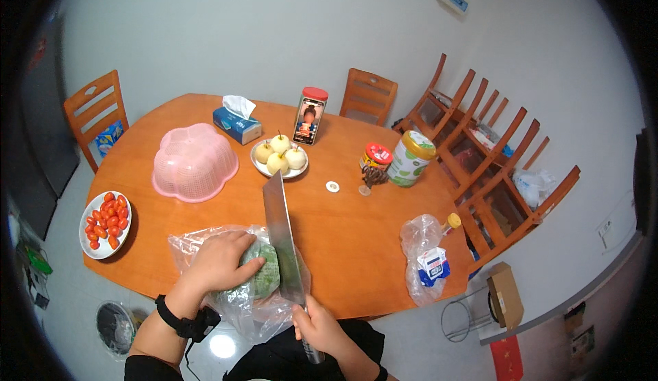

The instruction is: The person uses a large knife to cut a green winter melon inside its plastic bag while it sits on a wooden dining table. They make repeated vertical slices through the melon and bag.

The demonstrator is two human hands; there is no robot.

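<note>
A green-skinned melon (268, 273), perhaps a watermelon, lies on a clear plastic bag (241, 319) at the table's front edge. My left hand (225, 258) grips its top and left side, thumb pointing right. In my right hand (323, 328) is the handle of a cleaver (284, 242), held low at the front. The broad steel blade stands upright along the melon's right side, its far end pointing away from me. Whether the blade touches the rind cannot be told. Part of the melon is hidden by my left hand and the plastic.
The wooden table (349, 257) carries a plate of small tomatoes (107, 221), a pink basket (193, 162) upside down, a plate of pears (279, 155), a tissue box (237, 124), a phone (310, 118) and a tin (411, 159). A bin (115, 329) stands on the floor at left.
</note>
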